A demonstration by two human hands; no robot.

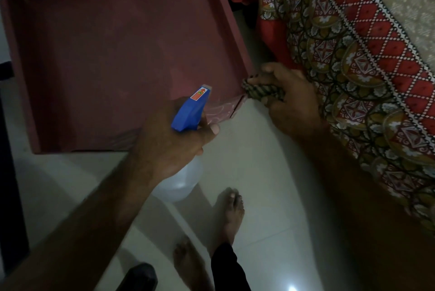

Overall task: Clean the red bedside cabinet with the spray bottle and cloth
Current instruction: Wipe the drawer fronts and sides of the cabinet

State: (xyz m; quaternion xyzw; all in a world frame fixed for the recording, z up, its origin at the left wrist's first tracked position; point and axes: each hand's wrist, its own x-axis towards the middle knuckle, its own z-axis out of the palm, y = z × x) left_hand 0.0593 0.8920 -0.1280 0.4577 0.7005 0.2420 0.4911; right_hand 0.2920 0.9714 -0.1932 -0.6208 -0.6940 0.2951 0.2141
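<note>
Dark strip (9,173): runs down the far left edge. Too dim to tell what it is.

Cabinet (106,43): fills the top left, red, seen from above. Has a flat top with a low rim on the left, far and right sides. Stands on the pale floor (270,184). Has a white swirly pattern on the front, by the near right corner.

Dark thing (141,276): sits at the bottom edge. Too dim to tell more.

Left hand (169,142): comes up from the bottom left and grips the bottle (187,114) by its neck. Fingers (213,129) curled tight round it, thumb tip on the right side. Cannot tell if one is on the trigger.

Bottle: up in the air at the near edge of the cabinet, just left of the near right corner. Blue top with a red sticker, nose pointing away over the cabinet top. Clear round body hangs under the hand, above the floor.

Feet (231,215): two, bare, on the floor below the hands, with a black leg (226,267) by the lower one.

Cloth (261,92): dark with stripes, bunched up, touching the near right corner of the cabinet.

Right hand (292,100): comes in from the right and holds the cloth. Fingers curled round it, thumb on top, pressing it to the corner.

Blanket (353,55): red, brown and white pattern. Hangs down the whole right side, just behind the right hand.
</note>
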